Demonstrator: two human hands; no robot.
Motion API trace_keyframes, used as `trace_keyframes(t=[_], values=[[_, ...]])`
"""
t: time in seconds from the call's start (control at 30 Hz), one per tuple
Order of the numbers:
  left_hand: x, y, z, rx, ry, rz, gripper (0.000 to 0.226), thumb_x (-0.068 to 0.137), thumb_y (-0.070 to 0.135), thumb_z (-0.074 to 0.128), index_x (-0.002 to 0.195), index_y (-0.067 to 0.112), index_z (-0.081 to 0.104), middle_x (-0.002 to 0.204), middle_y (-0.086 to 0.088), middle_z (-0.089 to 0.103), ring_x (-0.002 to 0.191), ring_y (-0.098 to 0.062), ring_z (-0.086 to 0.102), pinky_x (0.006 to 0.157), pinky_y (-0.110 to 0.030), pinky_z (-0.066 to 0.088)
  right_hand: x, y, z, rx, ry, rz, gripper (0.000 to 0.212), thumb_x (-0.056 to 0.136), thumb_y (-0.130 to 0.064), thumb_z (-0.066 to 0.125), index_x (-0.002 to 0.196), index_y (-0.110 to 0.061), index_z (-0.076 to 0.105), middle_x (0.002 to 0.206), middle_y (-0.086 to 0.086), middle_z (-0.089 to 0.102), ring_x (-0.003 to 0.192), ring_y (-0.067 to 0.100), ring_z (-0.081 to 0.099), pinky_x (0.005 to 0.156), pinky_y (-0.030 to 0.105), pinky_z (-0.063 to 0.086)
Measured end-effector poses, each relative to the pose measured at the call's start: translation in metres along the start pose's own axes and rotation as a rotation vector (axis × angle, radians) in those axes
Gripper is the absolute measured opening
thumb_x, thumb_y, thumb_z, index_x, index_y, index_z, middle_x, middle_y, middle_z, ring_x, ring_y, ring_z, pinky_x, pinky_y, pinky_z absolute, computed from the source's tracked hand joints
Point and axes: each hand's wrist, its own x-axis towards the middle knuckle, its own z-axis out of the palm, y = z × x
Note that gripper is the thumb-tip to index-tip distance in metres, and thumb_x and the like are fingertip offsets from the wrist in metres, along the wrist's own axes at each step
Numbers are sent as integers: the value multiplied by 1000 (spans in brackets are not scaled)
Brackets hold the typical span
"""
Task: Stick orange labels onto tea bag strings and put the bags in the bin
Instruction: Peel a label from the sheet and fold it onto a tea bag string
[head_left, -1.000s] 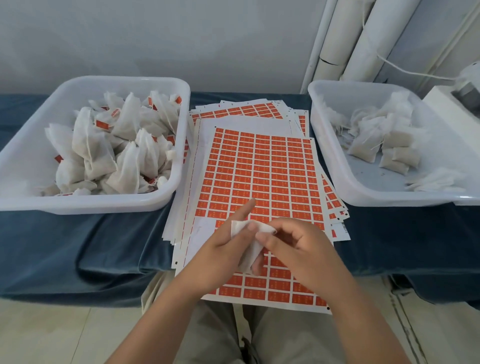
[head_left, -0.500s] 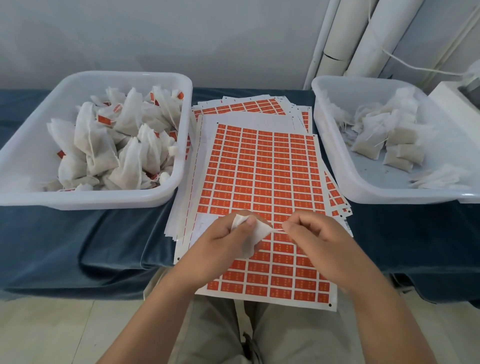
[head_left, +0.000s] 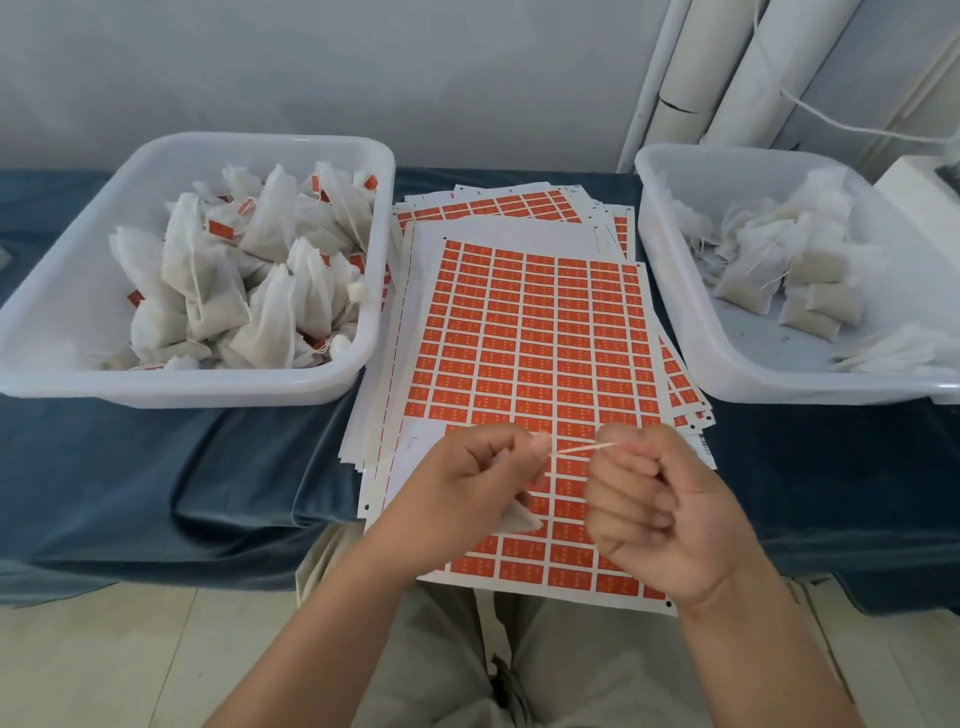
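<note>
Plain pale grey wall (head_left: 363, 62) behind. White pipes (head_left: 727, 67) upright in right corner, thin white cable (head_left: 852, 123) strung across. Tabletop draped in dark blue cloth (head_left: 156, 457). Pale tiled floor (head_left: 104, 665) below. Soft, even light.

**A:** How is the light?

**B:** Bright, soft and even; I cannot tell where it comes from. There are no hard shadows. A faint shade lies under the white plastic bin (head_left: 208, 387) beyond the left grip (head_left: 467, 486), on the blue cloth-covered worktop (head_left: 156, 467). The cloth folds left of that grip carry a dull sheen.

**A:** Any glare?

**B:** A glossy streak runs along the rim of the second white plastic bin (head_left: 779, 387) beyond the right grip (head_left: 662, 517). The pale tea bags (head_left: 893, 348) inside it wash out and smear.

**A:** Sharpness?

**B:** Soft overall. The fingertips (head_left: 540, 442) of both grips are blurred, and the thin pale string (head_left: 582, 449) between them is a smear. The white wall pipes (head_left: 727, 67) far beyond the right grip lean and bow from the wide lens.
</note>
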Motion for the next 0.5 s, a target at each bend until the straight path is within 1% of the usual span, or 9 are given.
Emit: trace_keyframes(t=[0.1, 0.2, 0.3, 0.33, 0.37, 0.4, 0.43, 0.47, 0.5], values=[[0, -2, -6, 11, 50, 2, 48, 91, 65, 45, 80, 21, 60, 86, -9, 71, 87, -28, 72, 84, -23, 59, 1, 2, 2, 142, -17, -52, 32, 99, -15, 67, 68, -15, 60, 50, -4, 54, 43, 7, 30, 42, 17, 41], [0, -5, -1, 66, 37, 27, 45, 95, 61, 43, 73, 24, 56, 77, -6, 65, 76, -24, 65, 74, -13, 53, 4, 9, 6, 199, 3, -107, 32, 98, -17, 67, 68, -16, 58, 50, -4, 53, 43, 7, 30, 43, 18, 40], [-1, -12, 2, 92, 32, 53, 43, 103, 53, 44, 69, 30, 57, 71, 1, 63, 68, -18, 62, 69, -14, 51, 6, 10, 14, 45, 101, -186, 31, 92, -29, 79, 69, -17, 61, 56, -2, 54, 49, 7, 44, 50, 19, 47], [-2, -14, 0, 119, 45, 54, 43, 106, 50, 45, 70, 31, 58, 71, 4, 64, 67, -16, 62, 68, -16, 52, 6, 9, 17, -118, 165, -213, 30, 88, -39, 83, 74, -19, 65, 66, -2, 60, 59, 8, 55, 60, 22, 53], [-2, -16, -1, 148, 61, 46, 40, 107, 50, 46, 74, 32, 61, 74, 6, 67, 69, -14, 65, 70, -18, 54, 8, 10, 20, -316, 237, -221, 29, 86, -50, 82, 84, -23, 70, 85, -3, 70, 79, 10, 67, 77, 29, 57], [-2, -18, -2, 185, 80, 30, 37, 105, 54, 45, 82, 33, 65, 81, 8, 70, 75, -12, 69, 74, -21, 58, 9, 11, 22, -493, 298, -226, 32, 87, -60, 77, 99, -30, 74, 111, -8, 74, 107, 13, 71, 95, 39, 55], [-2, -21, -2, 231, 119, 3, 37, 102, 62, 42, 93, 36, 68, 89, 12, 73, 82, -10, 71, 80, -27, 61, 11, 12, 23, -585, 319, -235, 36, 88, -66, 72, 111, -38, 73, 133, -11, 69, 127, 17, 64, 108, 48, 48], [-2, -23, -3, 276, 186, -29, 43, 99, 69, 38, 104, 38, 67, 98, 16, 73, 90, -8, 72, 86, -32, 63, 13, 14, 25, -601, 330, -259, 37, 88, -69, 69, 114, -43, 73, 142, -14, 64, 136, 18, 59, 113, 51, 41], [-2, -24, -5, 303, 277, -55, 47, 99, 71, 34, 112, 39, 65, 106, 17, 72, 95, -7, 72, 89, -35, 63, 15, 16, 27, -577, 343, -300, 32, 90, -68, 68, 109, -43, 74, 140, -14, 65, 135, 17, 60, 114, 52, 39]])
